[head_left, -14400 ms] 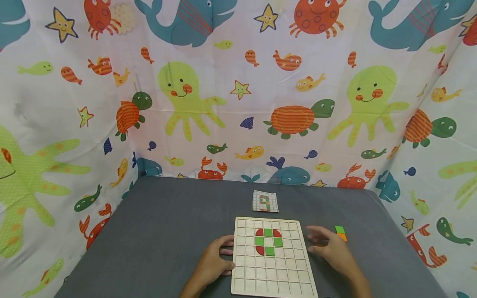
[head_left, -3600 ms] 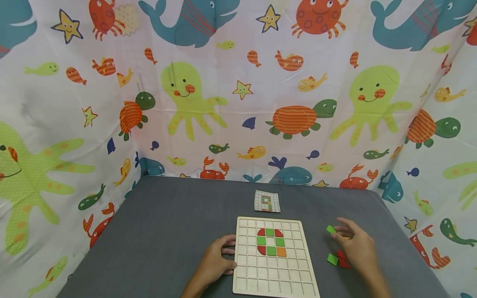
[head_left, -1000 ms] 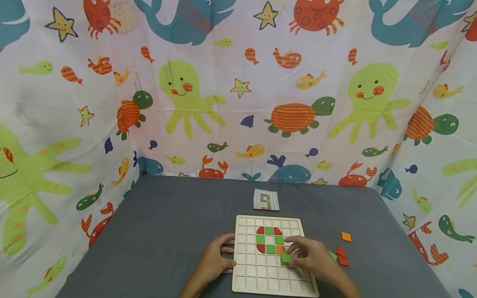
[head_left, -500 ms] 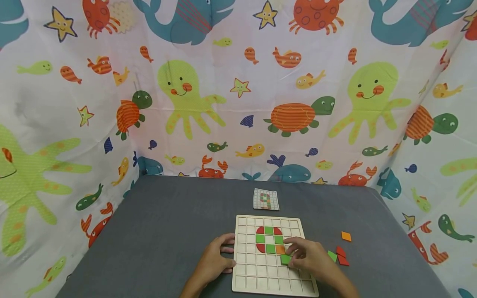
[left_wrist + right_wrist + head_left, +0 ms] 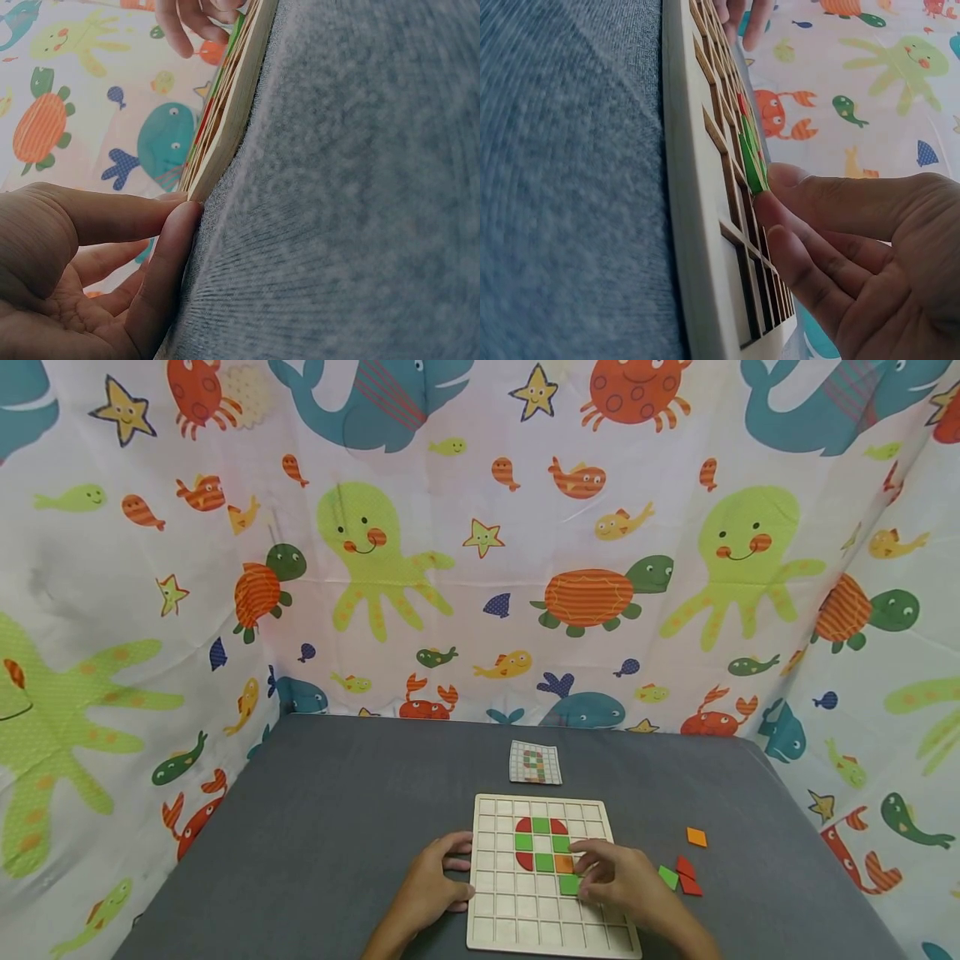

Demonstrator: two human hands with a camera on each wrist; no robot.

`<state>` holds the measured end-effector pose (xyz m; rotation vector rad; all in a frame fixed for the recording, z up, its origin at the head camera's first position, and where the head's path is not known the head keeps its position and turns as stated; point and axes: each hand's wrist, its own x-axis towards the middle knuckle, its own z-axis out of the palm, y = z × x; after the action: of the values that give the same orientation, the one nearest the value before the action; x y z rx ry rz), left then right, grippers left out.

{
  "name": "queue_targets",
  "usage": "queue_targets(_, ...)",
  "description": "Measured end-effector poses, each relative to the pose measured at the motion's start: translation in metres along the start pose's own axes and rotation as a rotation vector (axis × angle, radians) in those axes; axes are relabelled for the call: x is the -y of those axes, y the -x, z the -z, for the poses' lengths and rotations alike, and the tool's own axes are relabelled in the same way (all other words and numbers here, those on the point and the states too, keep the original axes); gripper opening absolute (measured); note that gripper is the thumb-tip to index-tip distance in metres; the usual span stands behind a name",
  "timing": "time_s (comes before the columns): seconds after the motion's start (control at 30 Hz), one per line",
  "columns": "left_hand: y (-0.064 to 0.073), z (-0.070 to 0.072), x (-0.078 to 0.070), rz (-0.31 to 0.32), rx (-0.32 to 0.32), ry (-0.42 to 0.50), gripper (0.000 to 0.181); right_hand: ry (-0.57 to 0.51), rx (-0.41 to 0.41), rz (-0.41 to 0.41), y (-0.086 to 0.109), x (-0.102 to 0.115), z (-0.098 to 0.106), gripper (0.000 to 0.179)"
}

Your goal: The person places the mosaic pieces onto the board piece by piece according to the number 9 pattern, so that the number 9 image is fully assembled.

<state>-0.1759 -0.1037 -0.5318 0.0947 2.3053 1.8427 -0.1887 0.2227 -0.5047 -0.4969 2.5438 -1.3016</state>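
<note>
A wooden grid board (image 5: 506, 910) lies on the table, bearing a ring of red, green and orange tiles. My left hand (image 5: 431, 878) pinches its left edge; in the left wrist view, thumb and finger (image 5: 176, 240) meet at the board's rim. Over the right half of the board, my right hand (image 5: 626, 877) pinches a green square tile (image 5: 569, 885) just below the orange tile (image 5: 563, 864). In the right wrist view this green tile (image 5: 752, 161) sits at the thumb and fingertip, slightly tilted against the grid ridges.
Beyond the board lies a small pattern card (image 5: 535, 763) with a coloured grid. To the right are a loose orange tile (image 5: 697, 837), a green tile (image 5: 667, 877) and red pieces (image 5: 688, 881). A curtain with sea animals (image 5: 480, 577) surrounds the grey table (image 5: 360, 793).
An orange tile has joined the ring since the oldest frame. My right hand has brought a green tile from the loose pieces and shifted it slightly left. My left hand stays put.
</note>
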Motion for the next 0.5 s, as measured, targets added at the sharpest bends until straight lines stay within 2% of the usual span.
queue_targets(0.5, -0.0005, -0.0006, 0.0010, -0.006, -0.005, -0.007, 0.075, -0.015, -0.024, -0.006, 0.0032, -0.0042, 0.0025, 0.056)
